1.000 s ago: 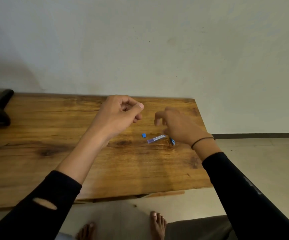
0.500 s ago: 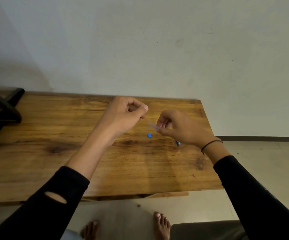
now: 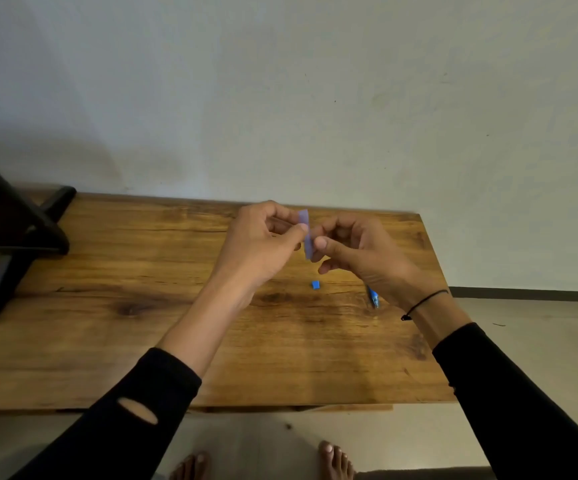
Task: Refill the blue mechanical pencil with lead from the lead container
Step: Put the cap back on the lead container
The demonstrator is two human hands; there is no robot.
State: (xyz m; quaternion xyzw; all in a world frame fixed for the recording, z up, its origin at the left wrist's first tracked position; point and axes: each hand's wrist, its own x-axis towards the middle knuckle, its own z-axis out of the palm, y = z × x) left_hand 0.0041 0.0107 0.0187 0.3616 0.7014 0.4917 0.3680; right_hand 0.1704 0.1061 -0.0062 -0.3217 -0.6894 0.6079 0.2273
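A pale, translucent lead container (image 3: 305, 233) stands almost upright in the air above the wooden table (image 3: 142, 341). My right hand (image 3: 360, 258) pinches its lower half and my left hand (image 3: 263, 244) pinches its upper part. The blue mechanical pencil (image 3: 372, 297) lies on the table under my right wrist, with only a short blue stretch showing. A small blue cap (image 3: 315, 285) rests on the wood just below the two hands.
A black stand (image 3: 10, 233) sits at the table's far left. The table's right edge (image 3: 434, 271) is close to my right wrist, with floor beyond it. A plain wall runs behind. My bare feet (image 3: 332, 462) show below the front edge.
My right hand picked the lead container up from the table and raised it upright. My left hand came in and took hold of its upper part. The view shifted slightly.
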